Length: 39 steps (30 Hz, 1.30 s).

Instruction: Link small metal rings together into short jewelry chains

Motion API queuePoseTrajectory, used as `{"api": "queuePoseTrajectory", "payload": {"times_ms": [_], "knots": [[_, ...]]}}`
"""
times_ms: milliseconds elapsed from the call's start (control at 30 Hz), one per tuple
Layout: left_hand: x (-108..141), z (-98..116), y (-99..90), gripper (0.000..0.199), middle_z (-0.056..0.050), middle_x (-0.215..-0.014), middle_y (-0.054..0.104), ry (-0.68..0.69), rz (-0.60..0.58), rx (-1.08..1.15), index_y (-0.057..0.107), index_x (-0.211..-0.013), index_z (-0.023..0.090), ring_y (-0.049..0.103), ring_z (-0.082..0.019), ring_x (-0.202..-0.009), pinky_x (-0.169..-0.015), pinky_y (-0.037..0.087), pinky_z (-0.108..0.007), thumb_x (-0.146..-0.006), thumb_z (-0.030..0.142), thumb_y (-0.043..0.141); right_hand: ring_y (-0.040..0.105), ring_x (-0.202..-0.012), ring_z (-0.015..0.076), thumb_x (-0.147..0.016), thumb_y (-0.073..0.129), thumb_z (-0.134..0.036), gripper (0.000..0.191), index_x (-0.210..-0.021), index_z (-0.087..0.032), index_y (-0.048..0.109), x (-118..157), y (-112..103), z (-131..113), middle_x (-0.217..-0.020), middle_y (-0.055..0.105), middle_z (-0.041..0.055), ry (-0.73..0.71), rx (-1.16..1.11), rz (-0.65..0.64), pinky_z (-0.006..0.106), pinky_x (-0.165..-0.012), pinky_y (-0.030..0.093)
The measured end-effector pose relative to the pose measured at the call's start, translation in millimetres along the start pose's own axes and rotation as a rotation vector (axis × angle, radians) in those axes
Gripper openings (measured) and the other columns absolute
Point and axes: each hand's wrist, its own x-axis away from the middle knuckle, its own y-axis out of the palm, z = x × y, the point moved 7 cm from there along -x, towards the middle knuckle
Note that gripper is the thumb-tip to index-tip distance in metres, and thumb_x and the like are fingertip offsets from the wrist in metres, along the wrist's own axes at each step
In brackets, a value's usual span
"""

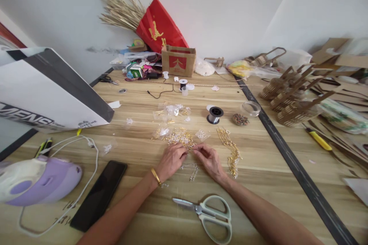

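My left hand [173, 159] has its fingers curled at the front edge of a pile of small gold and silver jewellery findings [178, 136]. Facing it, my right hand [209, 159] pinches thumb and forefinger together beside the pile. What either hand holds is too small to make out. A short silver chain [194, 172] lies on the table between my wrists. Gold chains [231, 149] are strung out right of my right hand. Below the hands rest scissors [201, 210] with pale green handles, their blades slightly apart and pointing left.
A black phone [99, 195] and a purple-and-white device [43, 180] with a white cable lie left. Beyond the pile are small plastic bags [174, 110], a wire spool [215, 115] and a bead dish [240, 119]. Woven baskets [296, 103] and a yellow cutter [319, 139] are right.
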Motion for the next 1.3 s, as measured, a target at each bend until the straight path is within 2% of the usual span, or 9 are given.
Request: {"api": "queuePoseTrajectory", "payload": {"times_ms": [233,700,1033,1167,1300], "knots": [[-1,4,4.2,0.019,-0.004,-0.08,0.059,0.064,0.007,-0.027,0.064,-0.078,0.016,0.054,-0.018,-0.081,-0.075,0.04,-0.029,-0.089,0.019,0.049,0.058,-0.069,0.0161,-0.087,0.055,-0.035,0.019,-0.084,-0.017,0.061,-1,-1,-1,-0.075,0.064,0.0036,-0.021,0.032,0.001,0.027,-0.064,0.048],[-4,2,11.6,0.018,-0.004,-0.081,0.06,0.123,-0.048,-0.106,0.061,-0.077,0.015,0.052,-0.018,-0.081,-0.076,0.038,-0.029,-0.09,0.019,0.048,0.058,-0.069,0.0168,-0.086,0.056,-0.035,0.018,-0.084,-0.018,0.061,-1,0,-1,-0.074,0.063,0.0035,0.002,0.057,-0.01,0.028,-0.064,0.047],[-1,-5,4.9,0.017,-0.005,-0.085,0.059,0.099,-0.009,-0.114,0.061,-0.081,0.016,0.053,-0.019,-0.085,-0.078,0.04,-0.03,-0.09,0.019,0.047,0.057,-0.069,0.0161,-0.085,0.056,-0.034,0.019,-0.084,-0.017,0.061,-1,0,-4,-0.074,0.063,0.0032,0.008,0.05,-0.011,0.026,-0.064,0.045],[-2,-14,-2.3,0.016,-0.004,-0.085,0.061,0.051,0.033,-0.018,0.062,-0.082,0.016,0.055,-0.018,-0.085,-0.08,0.041,-0.03,-0.089,0.019,0.049,0.057,-0.069,0.016,-0.085,0.056,-0.033,0.017,-0.084,-0.017,0.061,-1,0,-4,-0.075,0.062,0.0028,0.008,0.045,-0.014,0.026,-0.064,0.045],[-4,-26,-11.5,0.011,-0.005,-0.081,0.064,-0.062,0.111,0.218,0.064,-0.078,0.015,0.057,-0.017,-0.079,-0.075,0.043,-0.029,-0.085,0.018,0.055,0.057,-0.07,0.016,-0.085,0.056,-0.033,0.016,-0.084,-0.017,0.061,-1,0,-2,-0.075,0.063,0.0027,0.006,0.055,-0.014,0.026,-0.064,0.046]]}}
